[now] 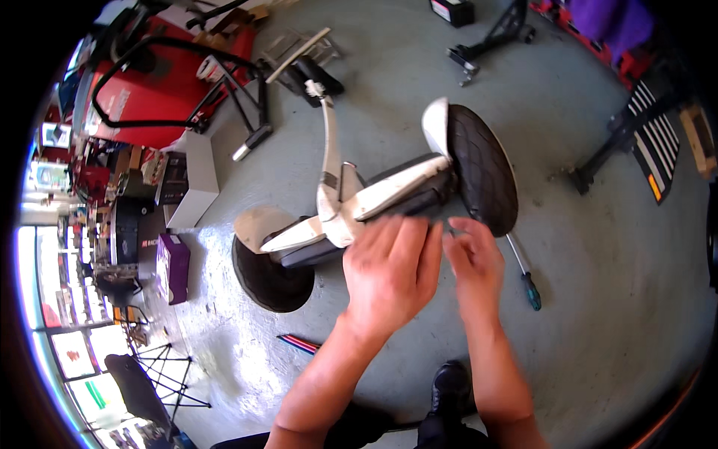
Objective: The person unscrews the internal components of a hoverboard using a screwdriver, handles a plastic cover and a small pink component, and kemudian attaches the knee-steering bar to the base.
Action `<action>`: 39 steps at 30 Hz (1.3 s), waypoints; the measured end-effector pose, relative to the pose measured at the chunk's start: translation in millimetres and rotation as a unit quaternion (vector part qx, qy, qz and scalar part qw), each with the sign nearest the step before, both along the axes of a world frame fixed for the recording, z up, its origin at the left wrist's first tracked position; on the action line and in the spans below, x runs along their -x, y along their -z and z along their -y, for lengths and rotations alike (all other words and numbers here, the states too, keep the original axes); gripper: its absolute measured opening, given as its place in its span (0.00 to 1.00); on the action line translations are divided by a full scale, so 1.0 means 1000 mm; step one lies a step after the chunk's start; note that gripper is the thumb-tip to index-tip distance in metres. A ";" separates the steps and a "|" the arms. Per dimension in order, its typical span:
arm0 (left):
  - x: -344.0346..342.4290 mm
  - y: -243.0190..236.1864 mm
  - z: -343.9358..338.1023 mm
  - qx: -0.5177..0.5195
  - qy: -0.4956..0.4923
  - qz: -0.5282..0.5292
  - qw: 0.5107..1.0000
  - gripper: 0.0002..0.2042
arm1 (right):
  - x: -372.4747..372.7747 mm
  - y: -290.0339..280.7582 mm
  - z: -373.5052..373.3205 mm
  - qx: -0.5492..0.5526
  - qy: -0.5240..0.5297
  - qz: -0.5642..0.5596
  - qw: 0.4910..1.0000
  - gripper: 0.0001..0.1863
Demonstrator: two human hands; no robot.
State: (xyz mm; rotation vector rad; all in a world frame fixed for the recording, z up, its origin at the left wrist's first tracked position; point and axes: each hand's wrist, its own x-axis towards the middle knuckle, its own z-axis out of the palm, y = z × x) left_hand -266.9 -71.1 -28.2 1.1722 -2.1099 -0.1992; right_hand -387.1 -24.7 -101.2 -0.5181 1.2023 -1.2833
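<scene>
A white and black self-balancing scooter lies on the floor before me, its curved steering post reaching away and one black wheel at each end. My left hand is over the near side of its body, with fingers curled down; what they grip, if anything, is hidden. Close to its right, my right hand has thumb and fingers drawn together beside the right wheel. A small dark bit shows at those fingertips, too blurred to name. A screwdriver with a teal handle lies on the floor right of that hand.
Striped coloured strips lie by my left forearm. A purple box and a white box stand left. Black frame parts lie at the far right; a red cabinet stands far left. My shoe is below.
</scene>
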 end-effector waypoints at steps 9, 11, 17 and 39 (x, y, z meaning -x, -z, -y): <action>-0.122 0.051 -0.098 -0.281 -0.273 -0.365 0.845 0.09 | -0.092 -0.010 -0.014 0.219 -0.136 -0.223 0.940 0.07; -0.158 0.078 -0.104 -0.392 -0.271 -0.520 0.709 0.14 | -0.118 -0.007 -0.006 0.246 -0.181 -0.222 0.926 0.06; -0.194 0.105 -0.090 -0.402 -0.200 -0.687 0.572 0.12 | -0.164 0.014 0.007 0.255 -0.239 -0.234 0.907 0.08; -0.208 0.122 -0.081 -0.402 -0.108 -0.797 0.438 0.12 | -0.203 -0.011 0.020 0.392 -0.209 -0.433 0.784 0.05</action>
